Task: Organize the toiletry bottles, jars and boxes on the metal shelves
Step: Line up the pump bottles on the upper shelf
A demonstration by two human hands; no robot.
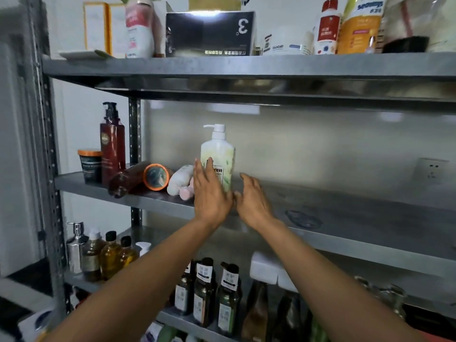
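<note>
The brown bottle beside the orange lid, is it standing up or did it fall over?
Fallen over. The brown bottle lies on its side on the middle shelf, next to the orange-lidded jar, also tipped.

middle shelf (345, 213) | white pump bottle (219, 154) upright | brown bottle (125, 180) lying | jar (90, 166) upright

Storage corner, of a stockroom kind. Bare galvanised metal shelves (345, 67) on a perforated upright (50, 169) stand against a plain white wall (320, 144) fitted with a wall socket (431, 170). The boards carry mixed toiletries: a dark red pump bottle (112, 149), a black carton (209, 33) with its print upside down, and a row of like dark bottles (228, 297) bearing white stickers. Whether household or trade store cannot be told.
</note>
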